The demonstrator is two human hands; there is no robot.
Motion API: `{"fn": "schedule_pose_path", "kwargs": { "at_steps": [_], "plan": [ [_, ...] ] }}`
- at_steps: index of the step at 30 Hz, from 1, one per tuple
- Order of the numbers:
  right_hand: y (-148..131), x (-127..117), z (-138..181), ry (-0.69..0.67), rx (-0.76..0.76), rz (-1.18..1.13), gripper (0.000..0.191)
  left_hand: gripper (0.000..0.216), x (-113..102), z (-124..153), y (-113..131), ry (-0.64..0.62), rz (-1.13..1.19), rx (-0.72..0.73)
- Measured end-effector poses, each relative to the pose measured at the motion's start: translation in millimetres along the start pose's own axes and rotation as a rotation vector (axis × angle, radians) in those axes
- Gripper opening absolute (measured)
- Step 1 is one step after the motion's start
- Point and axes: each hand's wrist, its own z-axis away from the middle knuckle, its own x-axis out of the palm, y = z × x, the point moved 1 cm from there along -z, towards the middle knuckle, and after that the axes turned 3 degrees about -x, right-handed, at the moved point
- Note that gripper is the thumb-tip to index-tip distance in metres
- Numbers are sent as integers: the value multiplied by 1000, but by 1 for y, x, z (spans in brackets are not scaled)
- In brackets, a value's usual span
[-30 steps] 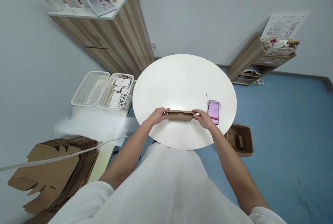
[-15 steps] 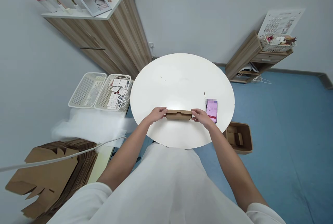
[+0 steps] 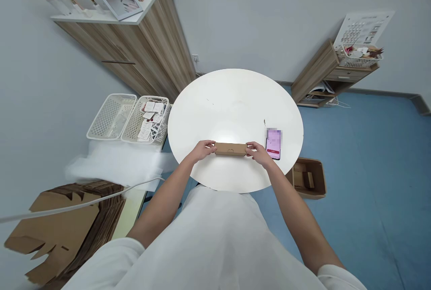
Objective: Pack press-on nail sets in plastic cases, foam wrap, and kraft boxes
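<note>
A small, long brown cardboard box lies near the front of the round white table, its lid down and a small half-round notch on its front edge. My left hand grips the box's left end, fingers on the top edge and thumb lower down. At the opposite end my right hand holds it in the same way. Just right of that hand lies a phone with a lit pink screen, partly blurred out.
White baskets stand left of the table, one holding small cards. Flat cardboard blanks are stacked at lower left, below clear plastic wrap and a white cable. An open carton sits on the floor at right.
The box's front lid edge has come down, so the gap at its notch is closed. Both hands stay at the box's ends, with small finger shifts.
</note>
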Motion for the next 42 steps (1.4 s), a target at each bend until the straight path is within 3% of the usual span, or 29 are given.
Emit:
{"fn": "schedule_pose_path", "kwargs": {
  "at_steps": [10,15,18,23,29,37,42],
  "plan": [
    [4,6,-6,115,-75,236,29,42,6,7,10,100,-126,23],
    [10,11,5,190,-138,189,27,35,14,16,14,180,-185,81],
    [22,23,14,232,-133,86,24,30,24,22,5,203,-189,84],
    [51,46,28,296,-127,16,21,31,45,32,-25,255,-117,-43],
    [76,62,30,387,-61,-40,41,45,56,34,-45,324,-167,-158],
    [88,65,19,326,7,-110,37,35,60,27,-46,294,-108,-184],
    [87,64,25,282,28,-162,49,44,61,32,-47,269,-59,-240]
  ]
}}
